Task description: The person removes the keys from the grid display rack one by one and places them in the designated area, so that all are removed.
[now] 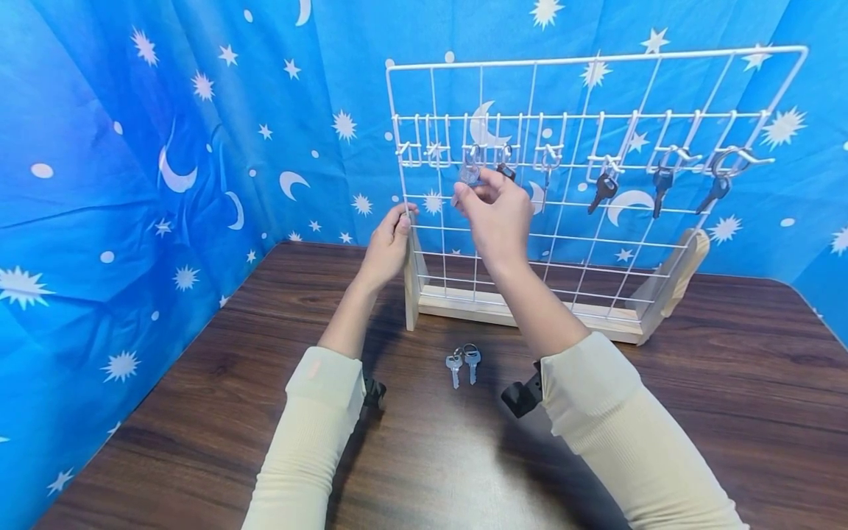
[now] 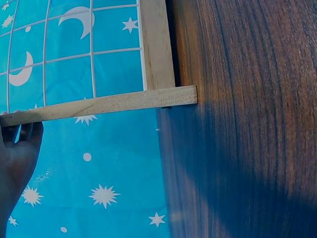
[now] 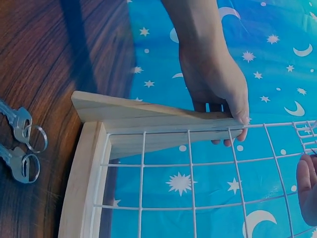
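Note:
A white wire grid rack [image 1: 596, 57] in a wooden stand stands upright on the table. My left hand [image 1: 386, 249] grips the top of its left wooden side post [image 1: 411, 283]; in the right wrist view the thumb lies in front and fingertips show behind. With thumb and fingers, my right hand [image 1: 501, 221] pinches a silvery key [image 1: 470, 174] at a hook in the left half of the grid. Its ring appears to be at the hook, but the fingers partly cover the key. Two silver keys [image 1: 472, 357] with rings lie on the table before the rack.
Several other keys hang by rings from hooks to the right, among them a dark key [image 1: 603, 188] and one at the far right [image 1: 715, 190]. The left-most hooks [image 1: 409, 153] bear no keys. A blue star-and-moon cloth [image 1: 179, 213] hangs behind the brown table [image 1: 742, 383].

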`<state>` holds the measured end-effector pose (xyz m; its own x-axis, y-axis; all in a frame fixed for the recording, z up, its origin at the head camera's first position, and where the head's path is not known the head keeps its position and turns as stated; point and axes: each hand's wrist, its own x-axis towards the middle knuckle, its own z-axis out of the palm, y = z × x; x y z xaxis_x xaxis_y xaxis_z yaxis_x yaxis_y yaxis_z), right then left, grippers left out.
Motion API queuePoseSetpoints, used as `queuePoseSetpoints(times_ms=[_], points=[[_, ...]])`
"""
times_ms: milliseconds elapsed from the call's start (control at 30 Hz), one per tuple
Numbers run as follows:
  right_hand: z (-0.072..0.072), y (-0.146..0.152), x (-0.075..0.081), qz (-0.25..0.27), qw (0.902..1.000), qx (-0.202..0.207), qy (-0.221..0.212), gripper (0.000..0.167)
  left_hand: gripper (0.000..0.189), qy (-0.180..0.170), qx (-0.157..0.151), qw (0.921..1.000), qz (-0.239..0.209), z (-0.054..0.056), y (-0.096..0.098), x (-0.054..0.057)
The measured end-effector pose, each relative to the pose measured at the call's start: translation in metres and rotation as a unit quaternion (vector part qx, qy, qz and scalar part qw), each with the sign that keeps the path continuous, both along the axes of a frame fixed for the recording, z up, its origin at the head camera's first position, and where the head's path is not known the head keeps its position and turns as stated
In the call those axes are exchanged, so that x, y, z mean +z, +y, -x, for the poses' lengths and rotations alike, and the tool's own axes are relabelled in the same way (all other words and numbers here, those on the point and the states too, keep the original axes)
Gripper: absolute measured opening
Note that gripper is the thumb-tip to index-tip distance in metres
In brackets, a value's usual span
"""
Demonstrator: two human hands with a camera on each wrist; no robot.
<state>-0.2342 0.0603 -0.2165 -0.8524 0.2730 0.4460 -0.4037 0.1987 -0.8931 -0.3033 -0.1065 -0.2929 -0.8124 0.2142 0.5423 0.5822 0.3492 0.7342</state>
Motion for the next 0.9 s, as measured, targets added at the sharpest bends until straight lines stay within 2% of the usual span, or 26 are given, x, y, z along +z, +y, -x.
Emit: queuePoseSetpoints(times_ms=[100,167,333,400,733,900], points=[[0.0,0.0,0.0,0.021,0.9997,0.011,0.001,0.034,0.034,0.002,-0.003,1.0,-0.002,0.0,-0.001,0.0],[0.0,0.0,0.0,0.025,0.9996,0.014,0.006,0.031,0.033,-0.002,-0.005,1.0,-0.002,-0.009,0.001,0.006],[-0.002,0.002,0.001,0.018,0.9996,0.018,0.01,0.03,0.033,-0.003,-0.004,1.0,-0.004,-0.008,0.001,0.006],[-0.003,0.002,0.002,0.018,0.9996,0.02,0.009,0.029,0.033,0.005,-0.003,1.0,-0.004,0.001,0.0,-0.002],[-0.011,0.005,0.0,0.016,0.9995,0.023,0.015,0.03,0.033,0.011,0.003,0.9999,0.004,0.001,-0.001,-0.003],[-0.014,0.006,0.002,0.027,0.9985,0.031,0.036,0.027,0.033,0.013,-0.001,0.9999,0.0,0.002,-0.001,-0.003]])
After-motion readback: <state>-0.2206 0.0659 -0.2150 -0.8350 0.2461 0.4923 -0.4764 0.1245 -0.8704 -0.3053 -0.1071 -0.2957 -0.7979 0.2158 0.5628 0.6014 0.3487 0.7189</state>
